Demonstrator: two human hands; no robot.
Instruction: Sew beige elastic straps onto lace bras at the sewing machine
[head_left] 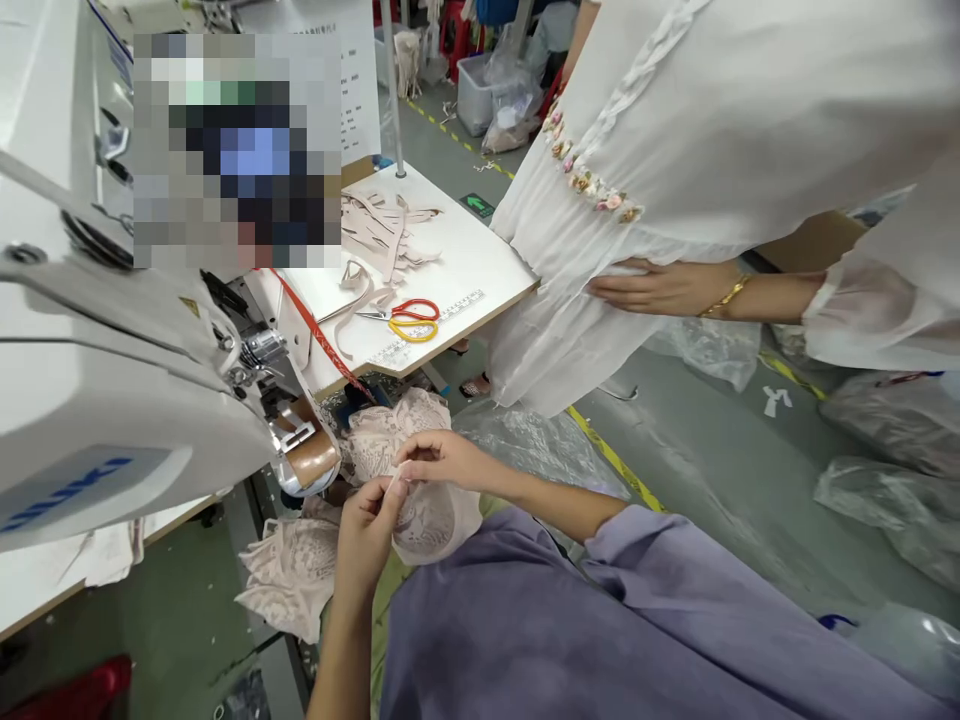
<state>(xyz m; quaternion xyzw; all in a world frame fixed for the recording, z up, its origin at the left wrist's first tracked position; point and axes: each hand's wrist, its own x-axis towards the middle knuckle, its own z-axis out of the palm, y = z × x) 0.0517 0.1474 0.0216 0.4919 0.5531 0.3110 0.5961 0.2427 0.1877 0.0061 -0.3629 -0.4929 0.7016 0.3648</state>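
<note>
At the far left stands a white sewing machine (pixel 135 400), its metal arm end near the hands. Below that end hangs a bunch of pale lace (pixel 289 575); whether it joins the held piece cannot be told. The left hand (pixel 365 525) pinches an edge of the pale lace garment (pixel 427 525) between thumb and finger. The garment lies at the person's lap, partly beneath the hands. Just beside, the right hand (pixel 442 462) pinches the same edge, fingertips close to the left's. Beyond them, cloth strips (pixel 390 240) and red-and-yellow scissors (pixel 391 316) lie on a white table (pixel 480 265). Farther right, a co-worker's hand (pixel 660 290) rests against a white dress (pixel 705 170).
</note>
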